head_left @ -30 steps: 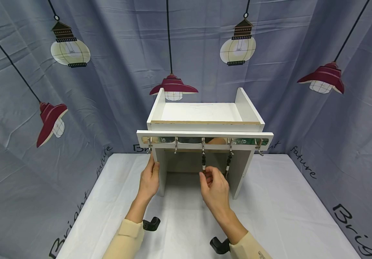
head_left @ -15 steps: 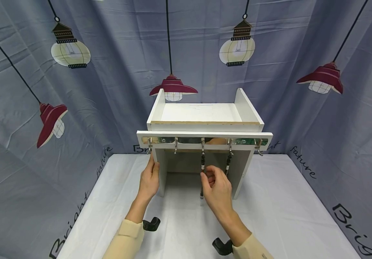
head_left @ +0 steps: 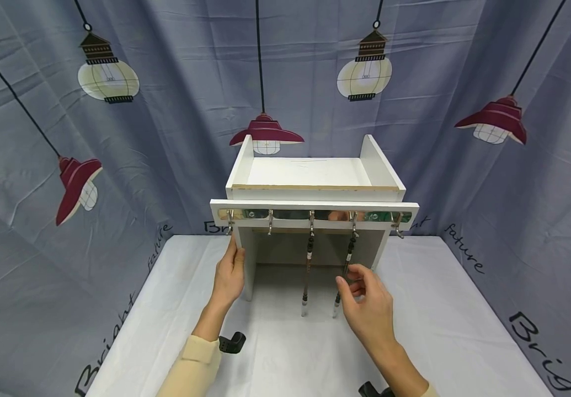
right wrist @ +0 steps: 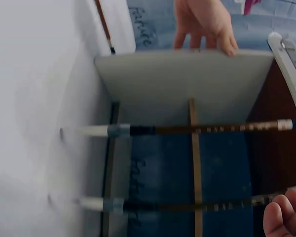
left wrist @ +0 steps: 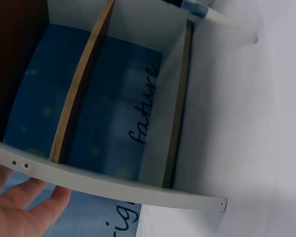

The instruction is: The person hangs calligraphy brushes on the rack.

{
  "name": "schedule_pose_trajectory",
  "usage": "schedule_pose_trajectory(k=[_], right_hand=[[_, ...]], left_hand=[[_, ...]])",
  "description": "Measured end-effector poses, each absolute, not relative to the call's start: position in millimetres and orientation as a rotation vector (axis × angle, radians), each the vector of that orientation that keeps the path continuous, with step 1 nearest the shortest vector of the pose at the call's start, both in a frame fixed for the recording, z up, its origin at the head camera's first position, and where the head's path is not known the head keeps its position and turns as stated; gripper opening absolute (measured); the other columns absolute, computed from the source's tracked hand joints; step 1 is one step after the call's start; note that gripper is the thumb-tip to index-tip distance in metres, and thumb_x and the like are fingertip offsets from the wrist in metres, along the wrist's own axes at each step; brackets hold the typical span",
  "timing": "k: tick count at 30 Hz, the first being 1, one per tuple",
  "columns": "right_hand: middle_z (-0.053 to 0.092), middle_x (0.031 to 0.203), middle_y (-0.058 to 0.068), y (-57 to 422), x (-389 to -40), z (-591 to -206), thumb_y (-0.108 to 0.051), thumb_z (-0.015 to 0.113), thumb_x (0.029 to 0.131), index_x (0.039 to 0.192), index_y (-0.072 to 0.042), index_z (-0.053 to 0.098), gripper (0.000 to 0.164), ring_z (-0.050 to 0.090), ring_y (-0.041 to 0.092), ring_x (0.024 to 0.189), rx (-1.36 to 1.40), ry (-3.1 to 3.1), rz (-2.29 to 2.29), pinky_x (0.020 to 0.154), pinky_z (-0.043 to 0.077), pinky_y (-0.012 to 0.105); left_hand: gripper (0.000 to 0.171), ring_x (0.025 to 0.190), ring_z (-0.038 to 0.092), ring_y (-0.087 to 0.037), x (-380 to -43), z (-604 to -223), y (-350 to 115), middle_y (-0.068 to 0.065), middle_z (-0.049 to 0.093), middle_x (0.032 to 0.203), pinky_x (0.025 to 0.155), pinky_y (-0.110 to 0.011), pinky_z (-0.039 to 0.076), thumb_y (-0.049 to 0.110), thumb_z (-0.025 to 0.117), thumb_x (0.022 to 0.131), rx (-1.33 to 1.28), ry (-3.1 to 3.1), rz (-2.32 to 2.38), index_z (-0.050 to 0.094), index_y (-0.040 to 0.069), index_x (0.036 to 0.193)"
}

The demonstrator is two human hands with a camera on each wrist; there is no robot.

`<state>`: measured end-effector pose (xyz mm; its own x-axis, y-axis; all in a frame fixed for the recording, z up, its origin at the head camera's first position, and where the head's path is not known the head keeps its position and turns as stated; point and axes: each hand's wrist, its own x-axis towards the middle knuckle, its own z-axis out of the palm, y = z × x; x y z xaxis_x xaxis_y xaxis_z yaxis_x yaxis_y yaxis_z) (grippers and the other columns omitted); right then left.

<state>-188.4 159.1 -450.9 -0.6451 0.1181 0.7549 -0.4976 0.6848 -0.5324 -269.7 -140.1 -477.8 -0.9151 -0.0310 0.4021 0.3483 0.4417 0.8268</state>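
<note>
Two brown-handled calligraphy brushes hang tip down from hooks on a white rail. The middle brush hangs free. My right hand is at the right brush, thumb and forefinger on either side of its handle. In the right wrist view, that hand's curled fingers show at the upper end of the lower brush. My left hand rests on the shelf's left side panel, fingers stretched along the outer face. Part of a brush crosses the left wrist view's top.
Behind the rail stands a white shelf with an upper tray and an opening below. More metal hooks line the rail. A thin brown-handled stick lies beyond the left panel. A white cloth covers the table; a patterned curtain surrounds it.
My right hand has left the middle brush and moved right to the right brush. Both brushes now show nearly full length. The left hand has stayed in place.
</note>
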Motion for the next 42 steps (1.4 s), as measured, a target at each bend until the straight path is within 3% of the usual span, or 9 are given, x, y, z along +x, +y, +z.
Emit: schedule_pose_trajectory(k=[8,17,28,31,34,37,38,42], right_hand=[[0.072,0.088,0.01,197.0,-185.1,-440.7,-0.002,0.086,0.08,0.111,0.002,0.071,0.034,0.062,0.015,0.066,0.176,-2.039,0.946,0.063,0.048,0.011],[0.07,0.096,0.013,233.2,-195.9,-442.1,-0.008,0.082,0.086,0.121,0.0,0.07,0.037,0.055,0.004,0.083,-0.012,-2.114,0.972,0.073,0.042,0.004],[0.061,0.142,0.014,247.1,-216.4,-455.6,-0.028,0.071,0.099,0.151,-0.011,0.052,0.058,0.062,0.033,0.125,-0.111,-2.289,1.185,0.086,0.04,0.004],[0.059,0.146,0.013,246.0,-222.7,-459.9,-0.029,0.069,0.101,0.153,-0.013,0.05,0.058,0.061,0.033,0.13,-0.106,-2.299,1.232,0.09,0.044,0.01],[0.057,0.148,0.013,244.2,-227.8,-464.7,-0.026,0.069,0.101,0.154,-0.013,0.049,0.058,0.059,0.034,0.133,-0.077,-2.298,1.256,0.099,0.053,0.028],[0.054,0.152,0.012,242.5,-231.8,-469.1,-0.024,0.067,0.103,0.157,-0.015,0.045,0.059,0.057,0.034,0.136,-0.045,-2.299,1.297,0.104,0.052,0.043],[0.053,0.154,0.011,242.0,-233.1,-470.3,-0.024,0.066,0.103,0.158,-0.016,0.044,0.059,0.057,0.034,0.137,-0.036,-2.3,1.319,0.104,0.053,0.041],[0.043,0.163,0.01,239.8,-238.1,-472.8,-0.029,0.061,0.106,0.162,-0.015,0.035,0.063,0.053,0.036,0.141,0.006,-2.319,1.413,0.096,0.05,0.009]], left_hand=[[0.059,0.149,0.039,-0.039,-269.1,-477.4,-140.8,-0.017,0.032,0.166,0.119,-0.058,0.037,0.036,0.035,0.114,-0.253,-2.348,-1.466,0.017,0.014,0.166],[0.058,0.148,0.04,-0.04,-269.1,-479.1,-140.6,-0.017,0.035,0.165,0.117,-0.06,0.039,0.034,0.036,0.114,-0.243,-2.341,-1.463,0.019,0.016,0.166],[0.06,0.148,0.04,-0.041,-270.3,-480.3,-140.7,-0.02,0.034,0.164,0.118,-0.059,0.037,0.035,0.035,0.114,-0.254,-2.345,-1.464,0.018,0.011,0.166],[0.059,0.148,0.04,-0.041,-270.3,-479.9,-140.6,-0.019,0.035,0.164,0.117,-0.059,0.038,0.035,0.035,0.114,-0.259,-2.341,-1.462,0.018,0.012,0.166],[0.059,0.148,0.041,-0.04,-270.0,-479.6,-140.4,-0.019,0.035,0.164,0.118,-0.059,0.038,0.035,0.035,0.114,-0.256,-2.344,-1.458,0.019,0.013,0.166],[0.059,0.147,0.041,-0.04,-269.7,-479.5,-140.2,-0.019,0.035,0.164,0.117,-0.059,0.038,0.035,0.036,0.114,-0.253,-2.349,-1.455,0.019,0.012,0.166],[0.059,0.147,0.041,-0.041,-269.9,-479.5,-140.2,-0.019,0.035,0.164,0.117,-0.059,0.038,0.035,0.036,0.114,-0.253,-2.348,-1.452,0.019,0.012,0.166],[0.059,0.148,0.04,-0.04,-270.5,-479.0,-139.8,-0.018,0.033,0.165,0.118,-0.059,0.037,0.034,0.036,0.114,-0.262,-2.345,-1.448,0.019,0.012,0.166]])
